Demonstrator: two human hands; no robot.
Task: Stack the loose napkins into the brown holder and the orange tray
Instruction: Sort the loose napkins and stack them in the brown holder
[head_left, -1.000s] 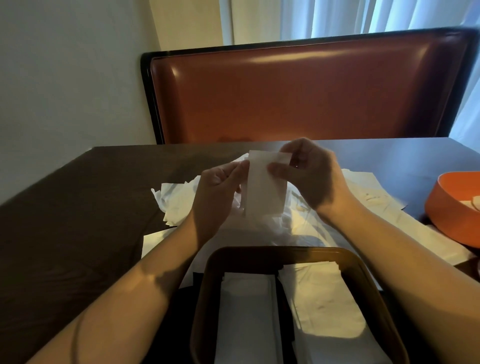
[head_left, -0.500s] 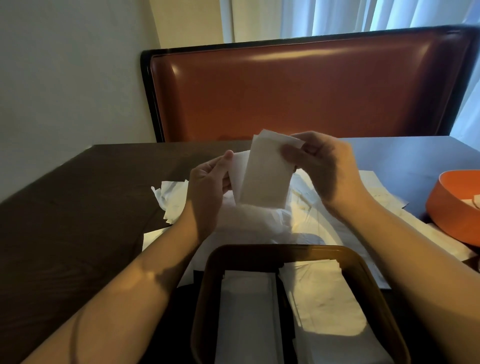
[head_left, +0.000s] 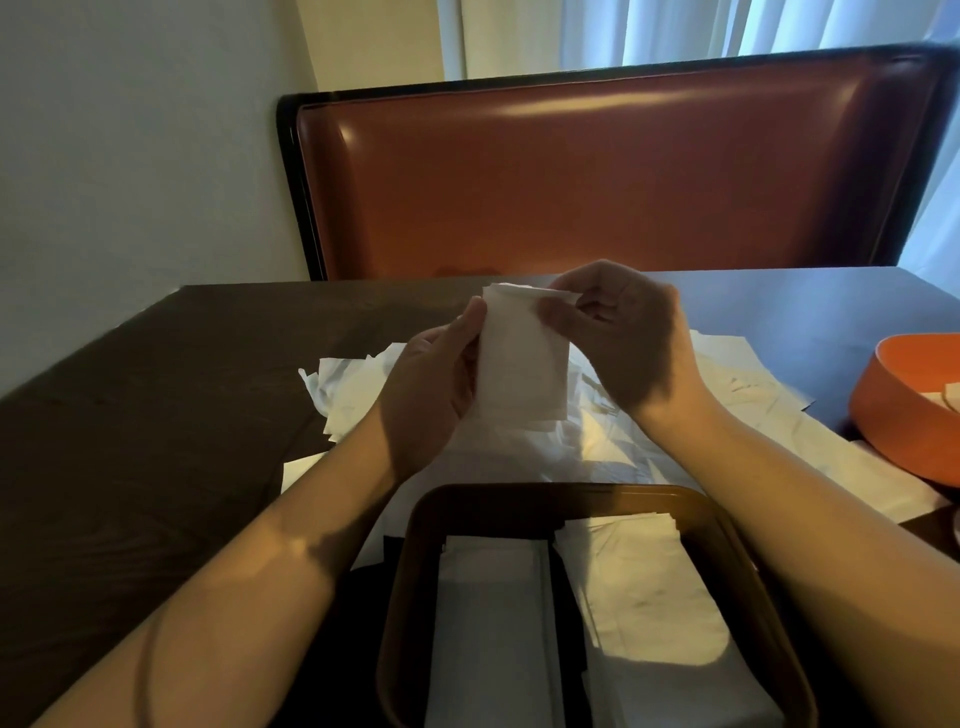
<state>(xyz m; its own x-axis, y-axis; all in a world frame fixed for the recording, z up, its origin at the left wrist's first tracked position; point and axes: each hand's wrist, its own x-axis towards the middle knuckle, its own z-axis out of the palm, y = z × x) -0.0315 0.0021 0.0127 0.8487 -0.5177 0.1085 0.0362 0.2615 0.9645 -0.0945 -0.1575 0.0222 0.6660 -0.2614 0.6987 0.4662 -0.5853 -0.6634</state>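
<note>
**Napkin held up for folding above the holder**

Both hands hold one napkin (head_left: 522, 358) upright over the loose pile (head_left: 613, 436). The left hand (head_left: 431, 384) grips its left edge between thumb and fingers; the right hand (head_left: 618, 332) pinches the top edge, apparently to square the fold before stacking. The brown holder (head_left: 737, 566) sits just below on the surface (head_left: 156, 467), two stacks already inside, within easy reach. The orange tray (head_left: 898, 415) waits at far right.
</note>
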